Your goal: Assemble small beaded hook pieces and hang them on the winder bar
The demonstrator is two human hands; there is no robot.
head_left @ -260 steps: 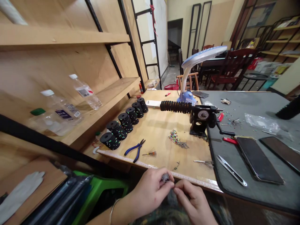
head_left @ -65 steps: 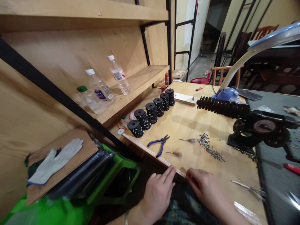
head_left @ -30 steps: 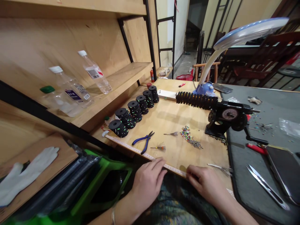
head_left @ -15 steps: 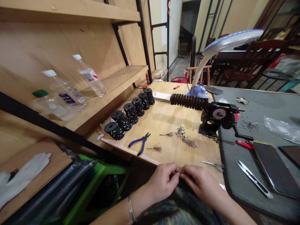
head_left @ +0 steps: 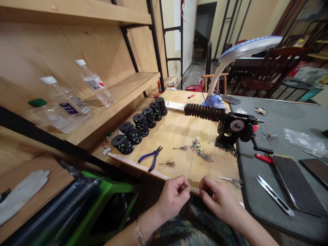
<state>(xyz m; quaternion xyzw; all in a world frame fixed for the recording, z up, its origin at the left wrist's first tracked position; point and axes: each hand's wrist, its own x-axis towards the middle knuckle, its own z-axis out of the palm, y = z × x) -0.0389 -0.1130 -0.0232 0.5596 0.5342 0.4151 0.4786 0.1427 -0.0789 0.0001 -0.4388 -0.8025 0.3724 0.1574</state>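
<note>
A small craft workshop, plywood workbench (head_left: 179,136), wooden shelves (head_left: 128,85), hand-cranked winder (head_left: 237,125), black spools (head_left: 140,119)

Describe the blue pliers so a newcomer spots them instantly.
Find the wooden board and the row of black spools along its left side. Near the row's front end, just behind the tape measure on the board's edge, lie the pliers. Their blue handles set them apart from the small tuft beside them.

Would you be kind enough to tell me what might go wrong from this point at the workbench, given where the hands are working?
The left hand and right hand work at the front edge of the wooden board, so anything small they hold could drop off it. The loose pile of coloured beaded pins might scatter if bumped. The pointed snips on the grey mat could prick a reaching hand.
</note>
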